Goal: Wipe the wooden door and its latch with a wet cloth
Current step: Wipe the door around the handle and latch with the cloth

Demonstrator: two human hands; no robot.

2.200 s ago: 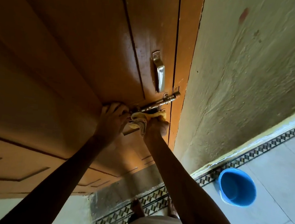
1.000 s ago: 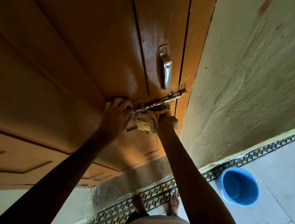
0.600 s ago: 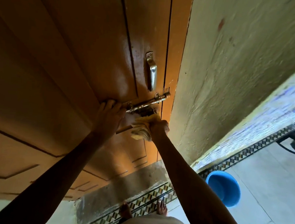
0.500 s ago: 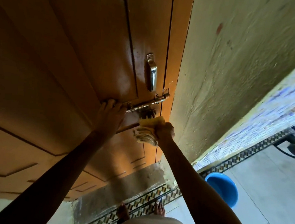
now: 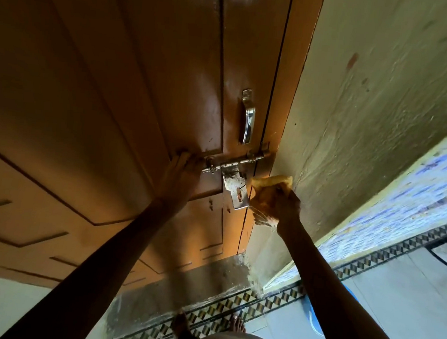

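Observation:
The brown wooden door (image 5: pixel 121 84) fills the left and centre of the head view. Its metal latch (image 5: pixel 237 163) has a sliding bolt and a hasp plate (image 5: pixel 235 190) hanging down, uncovered. A steel pull handle (image 5: pixel 248 117) sits above it. My left hand (image 5: pixel 180 173) rests flat on the door with its fingertips at the bolt's left end. My right hand (image 5: pixel 285 206) grips a bunched yellow cloth (image 5: pixel 267 190) beside the hasp plate's right edge, over the door frame.
A rough greenish wall (image 5: pixel 378 115) runs along the right of the door frame. A blue bucket (image 5: pixel 314 319) stands on the tiled floor, mostly hidden behind my right forearm. My bare feet (image 5: pixel 235 326) stand on a patterned tile border at the threshold.
My right hand has carried the cloth from under the bolt to the right, off the hasp plate, which now hangs bare. My left hand stays at the bolt's left end.

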